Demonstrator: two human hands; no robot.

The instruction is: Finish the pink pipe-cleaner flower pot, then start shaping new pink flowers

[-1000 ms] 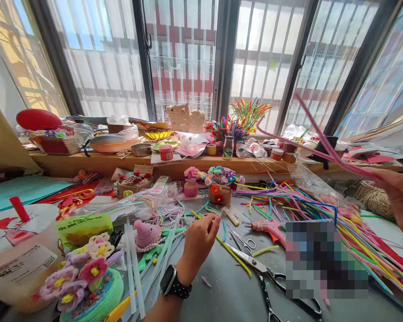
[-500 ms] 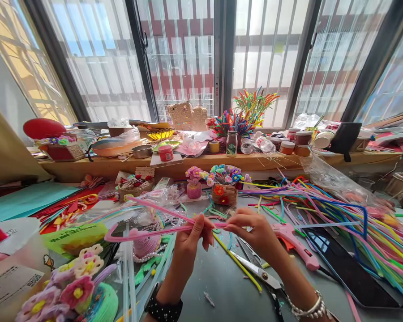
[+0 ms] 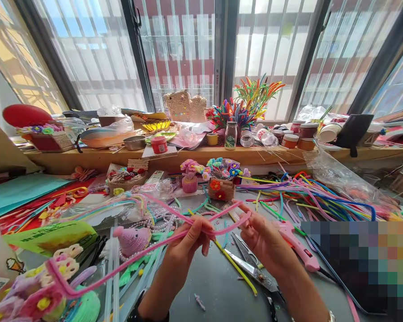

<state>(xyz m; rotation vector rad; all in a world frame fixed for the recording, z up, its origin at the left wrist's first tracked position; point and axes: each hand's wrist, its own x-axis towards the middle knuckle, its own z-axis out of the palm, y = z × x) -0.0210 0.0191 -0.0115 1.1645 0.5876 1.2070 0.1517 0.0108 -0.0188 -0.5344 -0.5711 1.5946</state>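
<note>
Nearest, below and between the grips, a small pale twisted scrap [image 3: 199, 302] lies on the smooth grey worktop [image 3: 228, 297]; large silver-bladed scissors with black handles [image 3: 251, 270] lie below the right grip. The left grip [image 3: 184, 246] pinches long, fuzzy pink pipe-cleaner strands [image 3: 223, 230] where they cross; the right grip [image 3: 262, 232] curls at their loose ends, and I cannot tell whether it presses on them. By the look of it, the strands are gathered and one end, low to the left, is bent, but the right-hand ends stand apart and no finished join shows. Just left of the left grip sits a lilac knitted cone with a pink tip [image 3: 134, 240]; beyond both grips, a brown woven basket of bright flowers [image 3: 230, 191]
</note>
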